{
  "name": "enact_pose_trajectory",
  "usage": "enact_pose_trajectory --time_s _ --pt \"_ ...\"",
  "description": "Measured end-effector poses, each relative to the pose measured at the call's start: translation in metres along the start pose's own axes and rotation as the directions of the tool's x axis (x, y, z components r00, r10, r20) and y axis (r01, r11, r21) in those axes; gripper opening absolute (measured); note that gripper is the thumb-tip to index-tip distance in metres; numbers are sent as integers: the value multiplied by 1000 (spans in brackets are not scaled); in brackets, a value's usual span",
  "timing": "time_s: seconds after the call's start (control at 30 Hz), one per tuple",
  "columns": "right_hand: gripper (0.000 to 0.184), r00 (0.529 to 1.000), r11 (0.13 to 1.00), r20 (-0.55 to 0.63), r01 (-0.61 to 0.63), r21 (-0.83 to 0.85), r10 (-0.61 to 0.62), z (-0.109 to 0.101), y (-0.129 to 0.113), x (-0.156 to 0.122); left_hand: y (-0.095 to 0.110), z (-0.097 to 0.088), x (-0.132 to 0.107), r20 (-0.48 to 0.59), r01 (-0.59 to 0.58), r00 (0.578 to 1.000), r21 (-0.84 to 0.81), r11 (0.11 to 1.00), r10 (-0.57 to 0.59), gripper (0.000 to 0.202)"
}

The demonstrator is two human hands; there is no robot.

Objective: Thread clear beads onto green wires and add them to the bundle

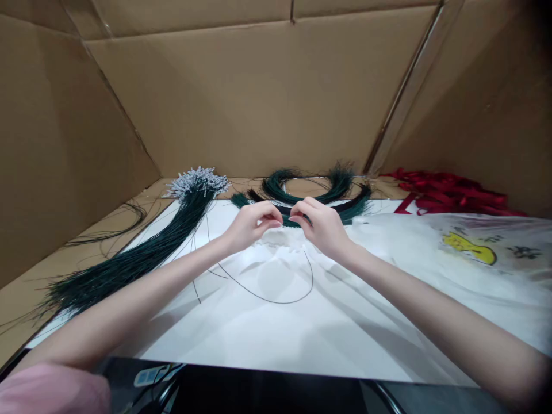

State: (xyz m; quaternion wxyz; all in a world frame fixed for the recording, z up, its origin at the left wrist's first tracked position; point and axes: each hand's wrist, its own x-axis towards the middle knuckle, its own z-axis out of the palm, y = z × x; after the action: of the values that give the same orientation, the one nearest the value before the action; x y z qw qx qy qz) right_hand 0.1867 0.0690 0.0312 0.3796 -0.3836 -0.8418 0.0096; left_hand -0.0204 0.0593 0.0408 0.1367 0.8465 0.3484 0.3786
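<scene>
Fingers (271, 217) of left hand (248, 229) and right hand (323, 227) pinched together on thin dark cord (276, 300), tips almost meeting, toward middle of far edge of table (30, 293). Cord drops in loose loop onto white sheet (280, 345), toward near edge. Seems very light, limp, maybe little slippery; best pinch close to ends. Straight green bundle (142, 253) along left edge, curved green bundle (340, 183) behind hands, red ribbons (444, 192) at far right corner.
</scene>
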Motion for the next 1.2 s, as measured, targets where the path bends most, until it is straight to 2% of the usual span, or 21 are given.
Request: enact_pose_trajectory --time_s 0.13,0.2,0.3,0.33,0.43,0.5,0.53,0.57,0.6,0.63,0.7,0.77,0.83,0.9,0.97,1.0,1.03,1.1,1.13,1.2 --pt "14 997 995 -53 -52 84 56 -9 16 -1 7 -40 -5 -94 -7 995 67 998 14 8" --pt "14 991 986 -95 -83 146 98 -14 24 1 17 -65 -12 -162 -29 985 165 986 56 8" --pt "13 975 951 -135 -133 279 176 -20 28 6 38 -98 -29 -299 -43 946 259 965 122 4" --pt "12 969 931 -139 -146 334 202 -23 27 8 46 -108 -37 -349 -31 928 274 961 129 3" --pt "11 958 837 -116 -167 521 263 -30 17 10 65 -135 -65 -438 117 899 284 952 20 6" --pt "13 954 742 -72 -178 646 291 -33 8 6 68 -151 -85 -337 148 941 315 938 -35 5" --pt "14 951 686 -43 -188 703 305 -34 4 2 67 -158 -95 -221 108 974 301 948 -40 5" --pt "14 947 627 -14 -200 753 320 -34 0 -2 64 -162 -103 -39 61 998 256 965 -53 6" --pt "14 942 563 18 -216 798 336 -33 -4 -7 61 -163 -110 150 109 978 226 968 -145 9" --pt "13 935 497 49 -230 837 350 -32 -7 -12 57 -161 -116 265 179 935 216 960 -234 13" --pt "11 920 361 113 -258 896 375 -30 -15 -20 52 -149 -122 487 262 814 182 948 -318 19" --pt "11 905 242 173 -282 928 389 -29 -24 -24 51 -129 -124 647 323 690 125 938 -324 20" --pt "14 883 60 257 -304 951 394 -31 -34 -24 53 -106 -122 738 357 625 19 934 -255 19" --pt "15 853 -224 369 -304 926 369 -36 -42 -22 55 -87 -119 778 379 599 -68 923 -189 15" --pt "13 830 -419 459 -312 853 316 -42 -47 -23 55 -75 -114 808 421 572 -144 896 -140 11" --pt "12 822 -449 488 -332 829 293 -45 -47 -25 54 -71 -111 818 443 562 -174 880 -122 11" --pt "11 810 -432 513 -370 823 283 -47 -47 -28 53 -69 -107 821 460 560 -197 866 -110 10" --pt "15 779 -301 545 -463 834 310 -49 -42 -37 50 -67 -98 808 458 579 -209 864 -111 9" --pt "19 762 -201 546 -508 837 348 -48 -38 -43 47 -66 -93 792 442 598 -198 875 -123 9" --pt "26 735 -66 539 -566 822 411 -44 -28 -55 43 -61 -82 761 413 632 -167 895 -149 10"
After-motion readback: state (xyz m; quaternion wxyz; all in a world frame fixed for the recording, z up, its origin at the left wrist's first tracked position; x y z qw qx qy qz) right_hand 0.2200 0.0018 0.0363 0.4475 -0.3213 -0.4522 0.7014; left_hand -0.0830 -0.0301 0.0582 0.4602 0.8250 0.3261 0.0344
